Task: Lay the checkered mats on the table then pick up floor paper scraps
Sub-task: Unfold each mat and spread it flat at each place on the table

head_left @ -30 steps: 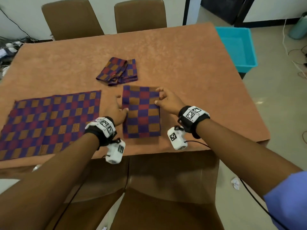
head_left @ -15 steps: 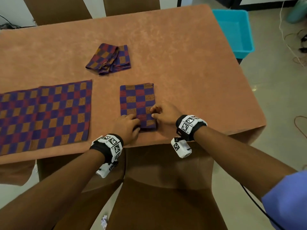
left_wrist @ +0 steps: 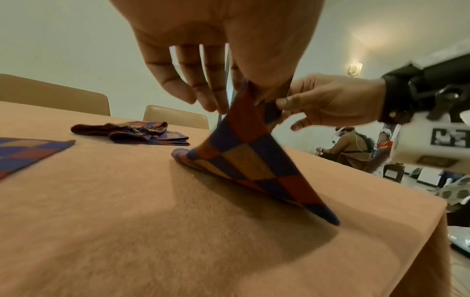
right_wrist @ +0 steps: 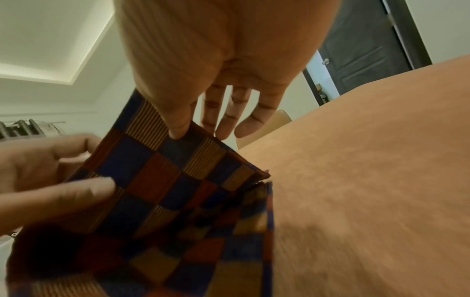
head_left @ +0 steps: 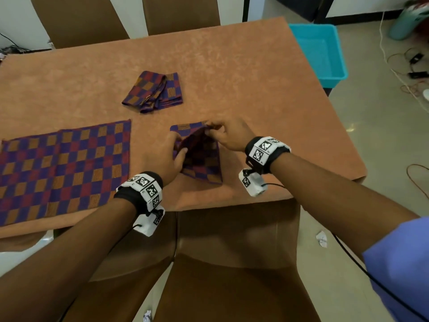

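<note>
A folded checkered mat [head_left: 199,156] [left_wrist: 251,158] [right_wrist: 162,193] lies near the front edge of the orange-clothed table [head_left: 267,108]. Its top layer is lifted into a tent. My left hand [head_left: 167,156] pinches the raised flap at its left side. My right hand [head_left: 228,138] pinches the same flap at its far right corner. One checkered mat [head_left: 62,170] lies spread flat at the left. Another folded mat [head_left: 154,91] [left_wrist: 137,133] sits further back. White paper scraps [head_left: 321,239] lie on the floor at the right, and one scrap [head_left: 147,317] lies below the chair.
A brown chair [head_left: 232,263] stands pushed in right in front of me, and two more chairs [head_left: 181,15] stand at the far side. A turquoise bin [head_left: 320,52] sits beside the table's far right corner. Cables [head_left: 399,73] run over the floor at the right.
Both hands slid from the mat's near edge toward its far side and lifted the top layer, so the flat folded mat now stands open like a tent.
</note>
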The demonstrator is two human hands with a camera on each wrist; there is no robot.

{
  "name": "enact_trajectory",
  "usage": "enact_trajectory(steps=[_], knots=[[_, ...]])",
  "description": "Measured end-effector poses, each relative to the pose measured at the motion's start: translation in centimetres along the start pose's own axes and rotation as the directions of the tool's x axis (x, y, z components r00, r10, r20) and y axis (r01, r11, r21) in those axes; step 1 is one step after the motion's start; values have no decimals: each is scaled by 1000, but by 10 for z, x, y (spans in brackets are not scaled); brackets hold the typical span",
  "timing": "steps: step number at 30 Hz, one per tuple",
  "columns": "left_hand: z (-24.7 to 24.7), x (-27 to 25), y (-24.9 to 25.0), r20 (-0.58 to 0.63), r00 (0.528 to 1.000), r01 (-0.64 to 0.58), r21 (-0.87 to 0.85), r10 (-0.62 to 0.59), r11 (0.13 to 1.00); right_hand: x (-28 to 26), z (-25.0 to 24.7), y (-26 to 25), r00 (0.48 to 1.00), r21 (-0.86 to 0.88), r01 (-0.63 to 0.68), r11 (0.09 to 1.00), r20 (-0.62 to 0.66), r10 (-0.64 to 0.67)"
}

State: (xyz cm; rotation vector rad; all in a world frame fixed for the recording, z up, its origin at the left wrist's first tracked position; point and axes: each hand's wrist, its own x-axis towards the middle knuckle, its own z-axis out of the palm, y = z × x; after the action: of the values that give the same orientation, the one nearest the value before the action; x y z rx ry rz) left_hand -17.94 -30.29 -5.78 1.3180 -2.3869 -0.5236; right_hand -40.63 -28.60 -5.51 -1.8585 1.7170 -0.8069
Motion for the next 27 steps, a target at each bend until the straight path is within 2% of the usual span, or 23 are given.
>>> enact_trajectory(steps=[3,6,8,10,12,14,16,19,20,22,24,25,26,27], knots=[[-7,7,-7,16,999,45,105,-47,993,23,-13,-9,999,-90,36,995,9,-35],[-25,28,-17,-14,985,173,211,-174,962,48,-33,-17,995,-223,91,971,-28,-100],[-41,48,-20,-63,973,231,204,-222,951,66,-49,-24,990,-262,90,961,-84,-116],[-56,69,-19,-160,963,246,182,-219,952,80,-67,-31,976,-250,80,965,-174,-127],[-71,91,-16,-261,939,258,104,-224,960,85,-85,-40,940,-253,101,962,-293,-175],[-84,106,-15,-333,916,246,34,-221,969,81,-99,-50,900,-254,146,956,-368,-235],[-88,110,-18,-373,909,199,-6,-187,980,71,-103,-59,869,-240,244,940,-376,-321],[-78,94,-35,-356,922,140,-69,-155,988,43,-79,-64,866,-194,375,907,-277,-417],[-71,84,-44,-321,929,170,-63,-182,983,31,-63,-64,875,-172,401,900,-219,-431],[-52,61,-62,-178,946,281,23,-272,960,4,-22,-60,903,-152,417,896,-38,-427],[-34,36,-76,-8,936,349,122,-351,929,-25,24,-55,914,-151,373,916,229,-334],[-27,24,-79,50,922,374,137,-384,917,-38,45,-53,898,-152,336,930,350,-267],[-19,14,-83,86,905,403,134,-416,905,-50,64,-50,875,-151,305,940,433,-215],[-13,5,-85,110,891,429,118,-441,896,-58,78,-47,868,-154,278,948,463,-179]])
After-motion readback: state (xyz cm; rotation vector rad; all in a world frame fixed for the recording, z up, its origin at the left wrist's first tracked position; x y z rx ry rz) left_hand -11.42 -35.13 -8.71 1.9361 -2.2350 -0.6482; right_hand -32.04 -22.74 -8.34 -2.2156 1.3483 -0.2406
